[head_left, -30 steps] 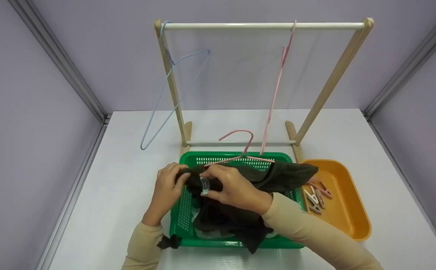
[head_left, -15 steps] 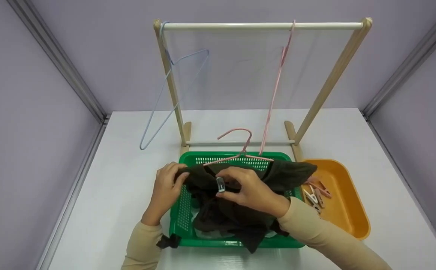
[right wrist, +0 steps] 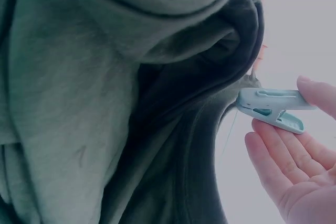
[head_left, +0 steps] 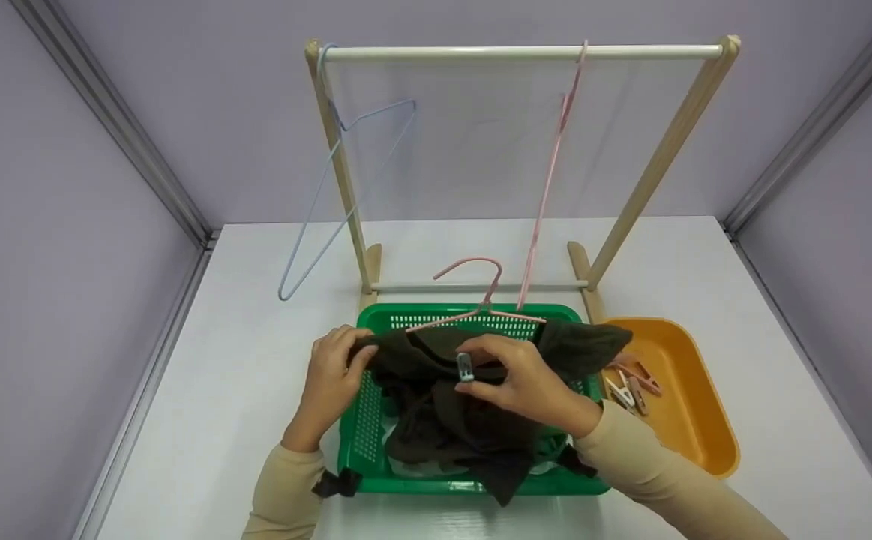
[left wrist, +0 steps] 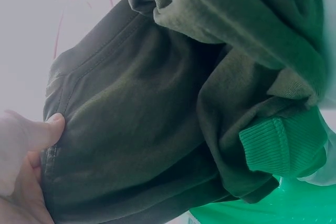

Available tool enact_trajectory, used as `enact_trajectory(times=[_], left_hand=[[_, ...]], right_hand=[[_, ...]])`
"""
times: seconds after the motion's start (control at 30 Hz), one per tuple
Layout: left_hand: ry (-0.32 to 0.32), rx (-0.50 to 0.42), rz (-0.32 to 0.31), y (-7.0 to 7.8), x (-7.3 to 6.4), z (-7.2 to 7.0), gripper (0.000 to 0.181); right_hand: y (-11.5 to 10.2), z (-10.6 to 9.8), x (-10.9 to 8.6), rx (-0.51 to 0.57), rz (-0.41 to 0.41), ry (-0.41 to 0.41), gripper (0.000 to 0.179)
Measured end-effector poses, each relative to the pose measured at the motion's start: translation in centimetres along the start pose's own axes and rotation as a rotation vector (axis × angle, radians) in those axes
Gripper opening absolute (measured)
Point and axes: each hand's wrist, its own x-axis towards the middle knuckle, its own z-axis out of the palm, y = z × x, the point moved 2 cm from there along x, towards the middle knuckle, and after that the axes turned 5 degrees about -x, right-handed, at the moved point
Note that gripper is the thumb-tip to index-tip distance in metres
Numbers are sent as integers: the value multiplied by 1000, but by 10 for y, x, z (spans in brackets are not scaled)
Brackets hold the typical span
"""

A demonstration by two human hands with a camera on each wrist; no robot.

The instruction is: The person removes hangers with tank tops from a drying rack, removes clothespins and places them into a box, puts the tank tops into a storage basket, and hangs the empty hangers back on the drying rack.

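A dark green garment (head_left: pixel 582 351) with a ribbed cuff (left wrist: pixel 286 148) hangs over a pink hanger (head_left: pixel 473 259) and spills down into the green basket (head_left: pixel 367 431). At the garment's left end, my left hand (head_left: pixel 334 379) pinches its seamed edge between thumb and fingers. My right hand (head_left: pixel 529 386) holds a light blue-grey clothespin (right wrist: pixel 262 98) between thumb and fingertips, in front of the hanger's middle. In the right wrist view the clothespin's nose is at the garment's edge; whether it bites the cloth I cannot tell.
Behind the basket stands a wooden rack with a white rail (head_left: pixel 465 53). A blue hanger (head_left: pixel 286 295) and another pink hanger (head_left: pixel 552 169) hang from it. An orange tub (head_left: pixel 705 439) with several clothespins (head_left: pixel 636 394) is at the right.
My right hand has moved right with the clothespin, from beside the left hand to the hanger's middle. My left hand has kept its place on the garment.
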Motion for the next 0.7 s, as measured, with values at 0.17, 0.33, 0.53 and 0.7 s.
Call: enact_trajectory(times=[0.17, 0.33, 0.53, 0.7], left_hand=[[-6, -5, -20, -2, -1, 0, 12], [-4, -11, -27, -3, -1, -1, 12], [0, -16, -24, -4, -1, -1, 12], [-6, -14, -35, -4, -2, 0, 13]], right_hand=[[5, -5, -4, 19, 7, 40, 35], [10, -15, -9, 13, 45, 85, 35], [18, -28, -18, -1, 84, 150, 36], [25, -39, -26, 17, 125, 212, 39]])
